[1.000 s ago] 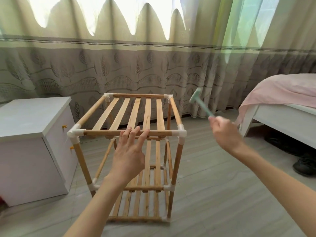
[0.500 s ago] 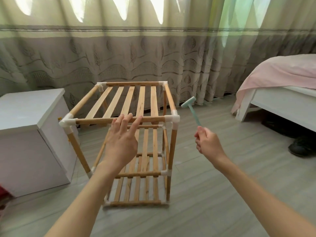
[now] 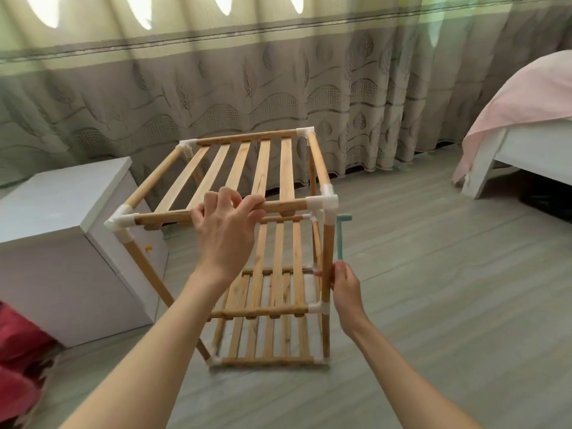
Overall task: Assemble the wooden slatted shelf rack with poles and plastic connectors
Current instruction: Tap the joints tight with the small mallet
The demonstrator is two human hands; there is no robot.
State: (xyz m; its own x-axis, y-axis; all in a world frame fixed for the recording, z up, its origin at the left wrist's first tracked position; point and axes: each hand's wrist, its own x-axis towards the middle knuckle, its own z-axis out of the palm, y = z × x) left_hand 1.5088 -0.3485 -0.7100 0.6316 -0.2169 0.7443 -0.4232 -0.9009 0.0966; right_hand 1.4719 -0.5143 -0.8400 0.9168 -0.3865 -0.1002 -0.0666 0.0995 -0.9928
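While gripped, hammer head-up, vertical

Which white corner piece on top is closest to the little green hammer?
The near right corner piece, just above the hammer held by the right hand. The other three top corners sit farther left or back by the curtain.

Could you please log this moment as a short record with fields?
rack: wooden slatted rack standing upright on the floor, three slatted tiers visible
left hand: left hand grips the top front pole
right hand: right hand holds a teal mallet beside the front right post
left of rack: white cabinet
right of rack: bed
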